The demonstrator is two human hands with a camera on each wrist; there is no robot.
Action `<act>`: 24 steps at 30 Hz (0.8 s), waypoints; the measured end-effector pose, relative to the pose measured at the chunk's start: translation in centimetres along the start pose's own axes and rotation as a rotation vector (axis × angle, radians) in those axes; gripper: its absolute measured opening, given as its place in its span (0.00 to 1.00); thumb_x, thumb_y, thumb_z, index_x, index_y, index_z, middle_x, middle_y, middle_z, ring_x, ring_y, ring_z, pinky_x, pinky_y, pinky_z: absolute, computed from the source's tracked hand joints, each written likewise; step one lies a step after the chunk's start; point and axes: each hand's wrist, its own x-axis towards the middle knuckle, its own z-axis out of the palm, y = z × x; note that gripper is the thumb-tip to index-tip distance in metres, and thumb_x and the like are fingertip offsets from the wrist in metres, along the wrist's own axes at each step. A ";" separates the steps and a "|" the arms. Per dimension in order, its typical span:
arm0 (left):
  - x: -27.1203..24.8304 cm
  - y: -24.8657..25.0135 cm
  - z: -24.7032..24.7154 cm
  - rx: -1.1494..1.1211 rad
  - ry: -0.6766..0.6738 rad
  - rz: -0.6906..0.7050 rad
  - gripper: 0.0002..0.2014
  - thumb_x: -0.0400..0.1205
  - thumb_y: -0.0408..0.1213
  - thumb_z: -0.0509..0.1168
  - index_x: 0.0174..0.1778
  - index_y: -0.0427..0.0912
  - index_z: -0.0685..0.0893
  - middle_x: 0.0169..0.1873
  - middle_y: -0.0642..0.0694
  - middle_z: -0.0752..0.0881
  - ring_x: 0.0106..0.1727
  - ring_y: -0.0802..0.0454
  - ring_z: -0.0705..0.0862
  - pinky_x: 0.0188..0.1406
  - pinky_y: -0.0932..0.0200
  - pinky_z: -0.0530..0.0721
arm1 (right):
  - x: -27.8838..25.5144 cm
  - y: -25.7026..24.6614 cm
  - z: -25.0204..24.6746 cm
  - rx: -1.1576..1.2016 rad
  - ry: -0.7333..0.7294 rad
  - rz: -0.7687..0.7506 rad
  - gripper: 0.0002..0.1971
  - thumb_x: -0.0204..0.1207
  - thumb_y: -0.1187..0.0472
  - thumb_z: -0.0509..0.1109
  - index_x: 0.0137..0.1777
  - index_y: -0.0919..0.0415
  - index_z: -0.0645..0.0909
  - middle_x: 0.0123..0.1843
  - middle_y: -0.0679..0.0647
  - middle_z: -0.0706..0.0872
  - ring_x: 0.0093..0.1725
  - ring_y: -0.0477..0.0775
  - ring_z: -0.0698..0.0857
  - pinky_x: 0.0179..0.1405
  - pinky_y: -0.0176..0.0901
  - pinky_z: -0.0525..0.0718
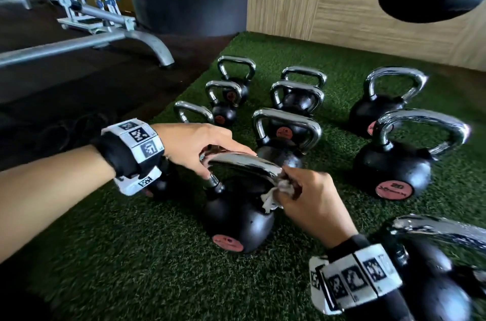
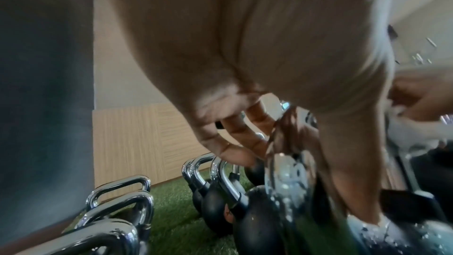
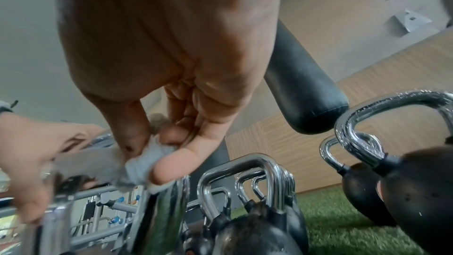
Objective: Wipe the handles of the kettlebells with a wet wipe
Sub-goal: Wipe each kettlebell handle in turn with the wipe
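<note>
Head view, lower centre: the nearest kettlebell is steadied on the turf by the left hand curled round its handle, whose right bend is rubbed with the wet wipe pinched in the right hand, so the wipe is probably to be drawn down that side post next.

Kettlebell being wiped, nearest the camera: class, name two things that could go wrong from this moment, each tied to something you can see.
1. The kettlebell leans while the left hand grips one end of its handle; a slip could let it tip onto the turf.
2. The right hand pinches only a small bunched wet wipe at the handle's corner, so parts may go unwiped.
</note>
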 end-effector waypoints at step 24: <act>1.3 7.2 0.5 0.130 0.258 0.078 0.36 0.73 0.62 0.78 0.78 0.72 0.72 0.56 0.65 0.79 0.57 0.67 0.80 0.54 0.68 0.80 | -4.6 -2.7 -2.8 0.064 0.214 0.172 0.16 0.67 0.68 0.79 0.53 0.51 0.91 0.49 0.44 0.92 0.49 0.41 0.86 0.48 0.15 0.73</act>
